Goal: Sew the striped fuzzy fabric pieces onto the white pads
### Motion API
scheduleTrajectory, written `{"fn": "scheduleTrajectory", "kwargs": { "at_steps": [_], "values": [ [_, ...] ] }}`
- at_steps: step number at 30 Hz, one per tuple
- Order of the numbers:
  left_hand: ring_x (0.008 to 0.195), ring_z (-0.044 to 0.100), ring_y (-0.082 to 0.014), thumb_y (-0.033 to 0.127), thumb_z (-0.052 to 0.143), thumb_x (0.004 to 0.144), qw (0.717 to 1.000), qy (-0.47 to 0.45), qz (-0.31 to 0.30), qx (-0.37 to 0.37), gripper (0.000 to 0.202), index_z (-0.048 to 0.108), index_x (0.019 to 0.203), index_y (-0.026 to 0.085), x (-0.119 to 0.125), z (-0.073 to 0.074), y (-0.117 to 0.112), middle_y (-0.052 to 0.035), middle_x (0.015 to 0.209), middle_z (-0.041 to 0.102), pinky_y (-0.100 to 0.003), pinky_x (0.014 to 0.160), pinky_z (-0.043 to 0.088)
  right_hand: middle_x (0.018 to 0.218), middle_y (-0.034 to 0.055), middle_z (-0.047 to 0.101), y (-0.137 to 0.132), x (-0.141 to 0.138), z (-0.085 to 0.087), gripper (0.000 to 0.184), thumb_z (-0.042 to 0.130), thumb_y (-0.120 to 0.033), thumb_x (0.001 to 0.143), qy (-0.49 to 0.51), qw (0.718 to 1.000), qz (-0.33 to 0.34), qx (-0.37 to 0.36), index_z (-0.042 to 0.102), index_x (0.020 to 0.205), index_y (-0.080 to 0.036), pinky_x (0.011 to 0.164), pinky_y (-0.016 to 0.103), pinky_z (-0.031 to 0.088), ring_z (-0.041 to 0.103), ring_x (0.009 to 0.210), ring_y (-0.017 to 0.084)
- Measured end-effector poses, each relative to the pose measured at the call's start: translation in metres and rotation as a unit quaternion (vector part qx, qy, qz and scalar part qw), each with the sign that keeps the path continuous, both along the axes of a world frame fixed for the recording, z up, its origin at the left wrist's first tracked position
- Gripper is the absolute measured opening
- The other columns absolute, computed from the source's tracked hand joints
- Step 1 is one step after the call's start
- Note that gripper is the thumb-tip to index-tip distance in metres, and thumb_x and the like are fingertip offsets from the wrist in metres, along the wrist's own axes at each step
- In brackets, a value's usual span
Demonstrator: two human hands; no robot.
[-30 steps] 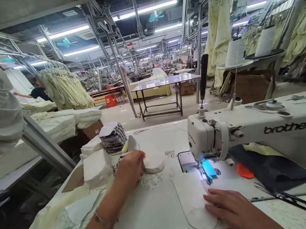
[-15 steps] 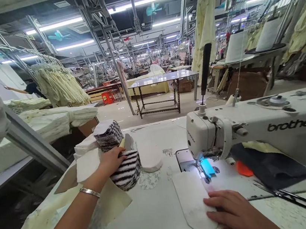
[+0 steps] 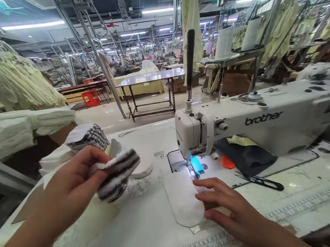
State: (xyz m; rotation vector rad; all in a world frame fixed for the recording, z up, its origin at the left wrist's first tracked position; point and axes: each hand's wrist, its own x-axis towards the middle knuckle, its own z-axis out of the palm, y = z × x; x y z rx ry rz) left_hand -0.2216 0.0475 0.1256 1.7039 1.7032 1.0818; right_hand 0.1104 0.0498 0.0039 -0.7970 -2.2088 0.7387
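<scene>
I read the left hand (image 3: pixel 70 188) as closed, its fingers and thumb pinching a striped fabric piece (image 3: pixel 117 174) above the table (image 3: pixel 143 235). The right hand (image 3: pixel 227 208) is spread, its fingertips touching the edge of a white rounded fabric pad (image 3: pixel 183 200). This pad lies flat just in front of the sewing machine (image 3: pixel 262 121) needle. A striped stack (image 3: pixel 88 138) sits behind the left hand.

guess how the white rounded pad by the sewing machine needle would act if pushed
The white rounded pad is probably light and fairly floppy, since it looks like soft cloth lying flat. On the smooth sewing table it would likely slide easily, and its flat shape makes rolling or tipping unlikely.
</scene>
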Motion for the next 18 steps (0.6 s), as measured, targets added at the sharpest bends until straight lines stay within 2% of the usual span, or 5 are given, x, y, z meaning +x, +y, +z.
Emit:
{"fn": "scheduleTrajectory", "kwargs": {
  "at_steps": [3,6,11,14,18],
  "values": [
    [0.056,0.052,-0.0135,0.037,0.062,0.075,0.971,-0.173,-0.145,-0.078,0.021,0.046,0.082,0.025,0.049,-0.005,-0.009,0.0042,0.066,0.056,-0.021,0.048,0.040,0.145,0.0065,0.028,-0.010,-0.010,0.000,0.066,0.056,-0.052,0.084,0.087,0.989,-0.003,-0.119,0.024,0.139,-0.037,0.101,0.044,0.036,0.034,0.128,0.025],
    [0.059,0.052,-0.0126,0.035,0.056,0.074,0.953,-0.213,-0.179,-0.121,0.021,0.040,0.079,0.023,0.088,-0.038,0.006,0.0041,0.065,0.052,-0.022,0.051,0.042,0.137,0.0081,0.040,-0.016,-0.015,-0.003,0.084,0.052,-0.065,0.079,0.159,0.967,0.025,-0.196,0.002,0.142,-0.039,0.096,0.044,0.040,0.050,0.112,0.022],
    [0.070,0.054,-0.0167,0.034,0.050,0.076,0.985,-0.019,-0.130,-0.111,0.015,0.042,0.079,0.021,0.105,-0.096,0.046,0.0008,0.072,0.056,-0.027,0.061,0.044,0.105,0.0060,0.060,-0.007,-0.009,0.002,0.047,0.054,-0.036,0.089,0.018,0.991,-0.016,-0.131,0.041,0.133,-0.029,0.083,0.036,0.045,0.056,0.090,0.018],
    [0.076,0.055,-0.0190,0.033,0.052,0.077,0.986,0.032,-0.129,-0.099,0.017,0.047,0.088,0.021,0.105,-0.104,0.054,-0.0012,0.081,0.060,-0.030,0.067,0.042,0.092,0.0068,0.062,0.004,-0.008,0.002,0.033,0.045,-0.013,0.086,-0.047,0.999,0.000,-0.021,0.058,0.116,-0.021,0.075,0.033,0.044,0.054,0.087,0.019],
    [0.072,0.057,-0.0189,0.023,0.047,0.079,0.982,0.103,-0.136,-0.086,0.011,0.048,0.090,0.022,0.108,-0.100,0.053,0.0009,0.076,0.062,-0.030,0.064,0.040,0.082,0.0052,0.062,0.013,-0.013,-0.005,0.031,0.043,-0.006,0.081,-0.062,0.994,0.005,0.087,0.062,0.101,-0.019,0.067,0.030,0.038,0.053,0.079,0.018]
  ]
}}
